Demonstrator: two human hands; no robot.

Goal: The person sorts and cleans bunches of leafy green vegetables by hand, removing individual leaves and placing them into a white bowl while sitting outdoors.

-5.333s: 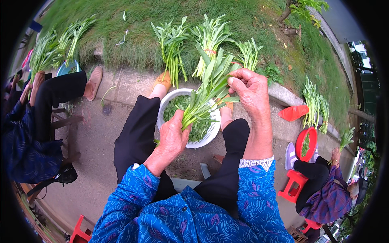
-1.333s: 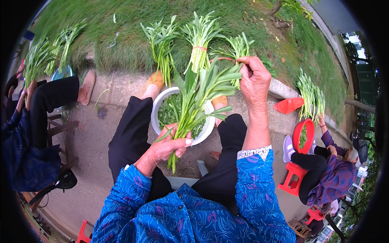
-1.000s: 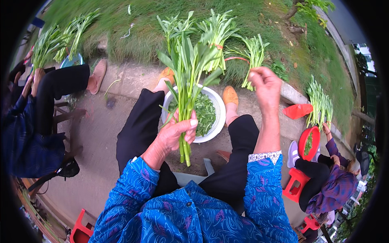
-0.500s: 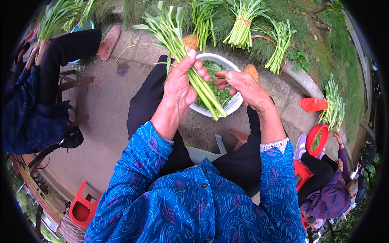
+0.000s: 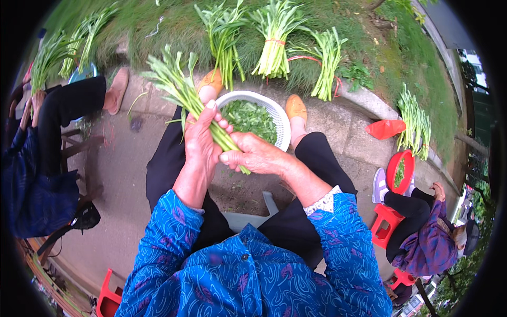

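Note:
A bunch of leafy green vegetable stems [image 5: 171, 79] lies slantwise in front of me, leaves up and to the left. My left hand [image 5: 199, 140] is closed round its middle, thumb along the stems. Lower down, my right hand [image 5: 259, 153] grips the cut stem ends between thumb and fingers. Just beyond both hands, a white plastic basket [image 5: 284, 124] stands between my feet, with torn green pieces [image 5: 251, 119] in it. The hands partly hide its near rim.
Bundles of greens, one banded [image 5: 274, 47], lie along the grassy kerb. At the right, a person sits by a red basin [image 5: 400, 171] and red stool [image 5: 385, 226], near a red bag [image 5: 385, 129]. Another person at the left holds greens [image 5: 50, 61].
My right hand has come down and left from beside the bunch and now grips the stem ends. The bunch has moved lower in the picture, and the whole view has shifted.

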